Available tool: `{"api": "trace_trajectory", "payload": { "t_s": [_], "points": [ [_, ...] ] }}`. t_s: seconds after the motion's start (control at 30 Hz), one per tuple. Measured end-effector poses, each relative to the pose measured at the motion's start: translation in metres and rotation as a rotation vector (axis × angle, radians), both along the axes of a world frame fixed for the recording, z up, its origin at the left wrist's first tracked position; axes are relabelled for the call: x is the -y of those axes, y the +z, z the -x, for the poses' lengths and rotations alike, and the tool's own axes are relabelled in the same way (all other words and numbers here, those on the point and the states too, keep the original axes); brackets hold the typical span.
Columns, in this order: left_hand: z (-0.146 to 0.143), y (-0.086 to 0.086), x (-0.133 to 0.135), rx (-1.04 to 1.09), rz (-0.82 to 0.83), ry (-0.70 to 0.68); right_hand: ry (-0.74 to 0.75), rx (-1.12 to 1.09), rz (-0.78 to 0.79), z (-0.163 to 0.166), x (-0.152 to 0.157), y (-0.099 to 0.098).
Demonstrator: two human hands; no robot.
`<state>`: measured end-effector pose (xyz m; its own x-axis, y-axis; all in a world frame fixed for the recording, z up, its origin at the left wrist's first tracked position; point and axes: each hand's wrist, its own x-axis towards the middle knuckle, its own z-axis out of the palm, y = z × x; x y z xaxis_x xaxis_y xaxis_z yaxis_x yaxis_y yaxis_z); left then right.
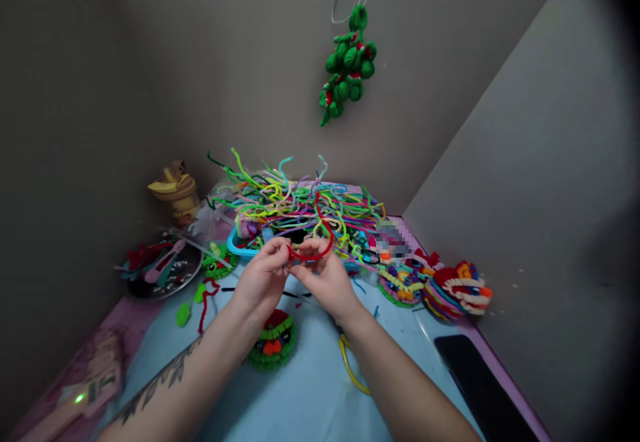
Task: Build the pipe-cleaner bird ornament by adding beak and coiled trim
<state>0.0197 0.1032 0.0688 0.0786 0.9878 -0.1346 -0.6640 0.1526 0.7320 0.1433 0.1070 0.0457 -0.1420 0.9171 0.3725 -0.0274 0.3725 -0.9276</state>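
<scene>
Both of my hands meet above the middle of the table, pinching one red pipe cleaner (327, 245). My left hand (265, 272) grips its end between thumb and fingers. Close beside it, my right hand (325, 279) also holds the pipe cleaner, whose free length curves up and away over the pile behind. Under my forearms lies a round green pipe-cleaner piece (273, 349) with a red top, dark eyes and an orange middle, partly hidden by my left wrist. Another bent red pipe cleaner (205, 305) rests on the blue cover left of my hands.
A blue tray (234, 245) heaped with many-coloured pipe cleaners (300, 195) stands behind. At left are a metal plate (175, 282) with tools and a pink glue gun (100, 375). Colourful finished pieces (453, 292) and a black phone (480, 382) lie right. Green ornaments (350, 62) hang above.
</scene>
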Motion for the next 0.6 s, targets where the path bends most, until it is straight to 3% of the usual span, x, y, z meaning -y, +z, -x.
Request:
{"api": "trace_trajectory", "payload": {
  "t_s": [0.1,0.3,0.47,0.6],
  "points": [
    [-0.003,-0.002,0.001,0.015,-0.011,0.007,0.083,-0.099,0.035,0.003,-0.001,0.001],
    [-0.009,-0.005,0.005,0.039,0.026,-0.013,0.085,-0.225,0.131,0.009,0.003,0.001],
    [-0.012,-0.004,0.006,0.043,0.041,0.009,0.015,-0.222,0.148,0.014,0.003,-0.005],
    [-0.012,-0.007,0.003,-0.098,-0.053,0.072,-0.059,-0.207,0.176,0.009,0.002,0.000]
  ]
}}
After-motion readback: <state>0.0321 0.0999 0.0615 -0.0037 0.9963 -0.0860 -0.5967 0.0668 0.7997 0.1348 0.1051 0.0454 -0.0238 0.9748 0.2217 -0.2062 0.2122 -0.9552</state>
